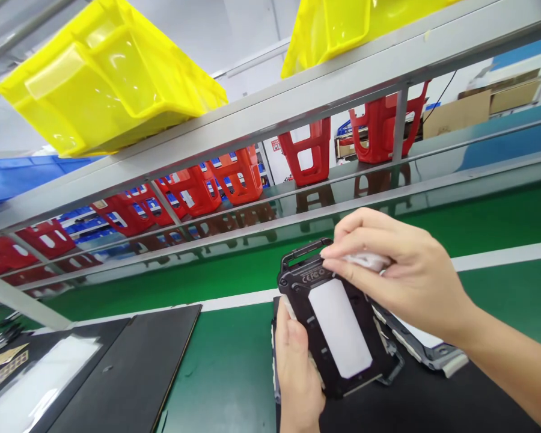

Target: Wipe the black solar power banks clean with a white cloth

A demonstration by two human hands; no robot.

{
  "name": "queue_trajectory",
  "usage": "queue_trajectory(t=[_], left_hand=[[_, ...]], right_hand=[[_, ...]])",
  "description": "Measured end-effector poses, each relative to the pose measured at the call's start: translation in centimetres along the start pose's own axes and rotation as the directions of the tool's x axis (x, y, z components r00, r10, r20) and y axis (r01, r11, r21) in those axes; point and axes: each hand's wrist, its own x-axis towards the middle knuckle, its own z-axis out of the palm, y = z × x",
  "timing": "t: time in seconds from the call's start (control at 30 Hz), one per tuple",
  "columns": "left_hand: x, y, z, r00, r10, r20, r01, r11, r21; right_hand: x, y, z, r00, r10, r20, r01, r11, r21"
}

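A black rugged device housing [300, 310] with a handle at its top and a white rectangular panel [340, 328] on its back is held tilted in my left hand [297, 367], whose fingers wrap its left side. Over the top right corner of the housing is my right hand [397, 264], its thumb and fingers pinched together. A crumpled white piece [367, 260] sits within the right hand's grip. Behind and below, a similar device [426, 337] lies on a black mat [388, 409].
Black boards [130, 361] and clear plastic sheets [40, 385] lie at the left on the green bench [229, 361]. Yellow bins [112, 84] stand on the metal shelf [252, 123] above. Red stools [309, 153] are beyond it.
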Motion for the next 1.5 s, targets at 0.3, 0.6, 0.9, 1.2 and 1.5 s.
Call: queue_trajectory(t=[0.3, 0.6, 0.9, 1.2, 1.5], left_hand=[[-0.1, -0.1, 0.2, 0.993, -0.081, -0.085, 0.075, 0.995, -0.071], [0.2, -0.3, -0.2, 0.998, -0.046, -0.036, 0.045, 0.998, -0.033], [0.4, 0.2, 0.0, 0.998, -0.065, -0.010, 0.063, 0.992, -0.110], [0.7, 0.4, -0.4, 0.989, -0.079, -0.122, 0.070, 0.995, -0.070], [0.3, 0.5, -0.2, 0.997, -0.058, -0.051, 0.054, 0.995, -0.079]], right_hand=[[-1.0, 0.0, -0.5, 0.960, 0.148, -0.237, -0.154, 0.988, -0.006], [-2.0, 0.5, 0.9, 0.987, -0.108, -0.120, 0.094, 0.988, -0.120], [-4.2, 0.4, 0.9, 0.971, -0.231, 0.056, 0.237, 0.946, -0.223], [-5.8, 1.3, -1.0, 0.976, -0.155, 0.155, 0.193, 0.943, -0.273], [-3.6, -0.8, 0.2, 0.970, -0.224, 0.091, 0.240, 0.936, -0.257]])
